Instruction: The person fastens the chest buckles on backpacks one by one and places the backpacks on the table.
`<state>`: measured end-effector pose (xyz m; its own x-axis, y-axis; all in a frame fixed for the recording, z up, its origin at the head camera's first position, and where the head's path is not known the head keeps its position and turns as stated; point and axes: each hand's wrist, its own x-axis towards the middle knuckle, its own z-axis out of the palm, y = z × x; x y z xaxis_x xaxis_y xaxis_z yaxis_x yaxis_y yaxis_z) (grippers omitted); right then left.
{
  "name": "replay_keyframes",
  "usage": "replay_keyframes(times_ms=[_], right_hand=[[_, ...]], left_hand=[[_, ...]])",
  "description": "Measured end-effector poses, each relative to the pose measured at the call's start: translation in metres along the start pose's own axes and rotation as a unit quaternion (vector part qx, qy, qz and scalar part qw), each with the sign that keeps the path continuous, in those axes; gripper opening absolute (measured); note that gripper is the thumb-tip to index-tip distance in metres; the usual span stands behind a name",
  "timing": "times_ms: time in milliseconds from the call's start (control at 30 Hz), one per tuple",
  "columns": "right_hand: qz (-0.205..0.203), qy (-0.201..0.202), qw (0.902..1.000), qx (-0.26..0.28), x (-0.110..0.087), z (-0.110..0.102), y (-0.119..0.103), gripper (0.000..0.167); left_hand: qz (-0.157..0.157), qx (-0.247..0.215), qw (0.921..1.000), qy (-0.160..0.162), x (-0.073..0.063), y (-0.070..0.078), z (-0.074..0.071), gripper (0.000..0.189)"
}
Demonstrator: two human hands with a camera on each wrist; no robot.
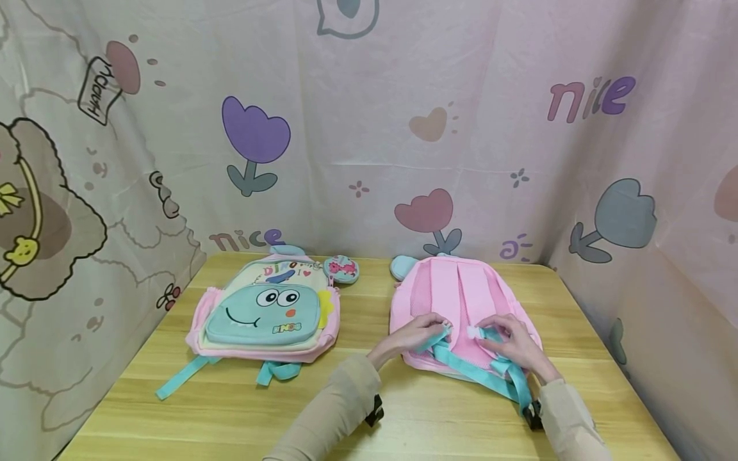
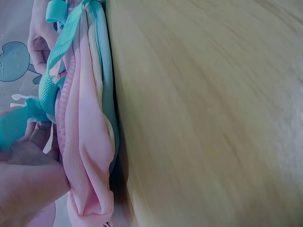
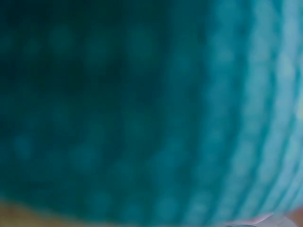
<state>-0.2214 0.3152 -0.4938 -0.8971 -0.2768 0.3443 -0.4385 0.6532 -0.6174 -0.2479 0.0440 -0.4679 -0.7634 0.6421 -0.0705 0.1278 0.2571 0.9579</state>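
A pink backpack [image 1: 423, 301] lies on the table with its padded shoulder straps facing up. Over its lower back, my left hand [image 1: 416, 331] pinches a teal webbing strap [image 1: 434, 341] near its buckle end. Small white prongs [image 2: 19, 98] stick out beside that strap in the left wrist view. Just to the right, my right hand [image 1: 515, 342] holds another teal strap [image 1: 492, 334], with a white buckle [image 1: 475, 332] at its end pointing toward the left hand. The two ends are apart. Blurred teal webbing [image 3: 142, 113] fills most of the right wrist view, hiding the fingers there.
To the left, a second backpack [image 1: 262, 318] with a dinosaur face lies front up, its teal straps [image 1: 183, 378] trailing onto the wooden table [image 1: 230, 416]. A round pendant [image 1: 341, 269] hangs at its side. A printed curtain [image 1: 357, 128] borders the table's back and sides.
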Motion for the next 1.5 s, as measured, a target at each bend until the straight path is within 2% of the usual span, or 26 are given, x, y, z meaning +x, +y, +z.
replay_keyframes(times_ms=[233,533,667,833,967,1100,1500], right_hand=[[0.034,-0.007,0.9994,0.001,-0.001,0.000,0.000,0.021],[0.060,-0.014,0.9981,0.008,-0.001,-0.003,-0.002,0.021],[0.062,-0.012,0.9979,0.014,0.000,-0.004,-0.001,0.021],[0.061,-0.004,0.9978,0.023,0.000,-0.003,-0.001,0.021],[0.045,0.004,0.9987,0.023,0.000,0.000,0.000,0.022],[0.031,0.010,0.9991,0.028,0.001,0.001,-0.001,0.023],[0.006,0.011,0.9996,0.026,-0.001,0.000,-0.002,0.024]], left_hand=[[0.010,0.009,0.9991,0.039,0.001,-0.001,0.005,0.027],[0.017,0.054,0.9933,0.100,0.008,-0.002,0.015,0.014],[0.019,0.090,0.9878,0.126,0.010,-0.001,0.019,0.013],[0.014,0.157,0.9752,0.155,0.011,0.003,0.026,0.013],[0.015,0.173,0.9710,0.164,0.012,0.004,0.029,0.012],[0.015,0.156,0.9736,0.166,0.012,0.003,0.029,0.012],[0.009,0.161,0.9748,0.154,0.011,0.004,0.032,0.011]])
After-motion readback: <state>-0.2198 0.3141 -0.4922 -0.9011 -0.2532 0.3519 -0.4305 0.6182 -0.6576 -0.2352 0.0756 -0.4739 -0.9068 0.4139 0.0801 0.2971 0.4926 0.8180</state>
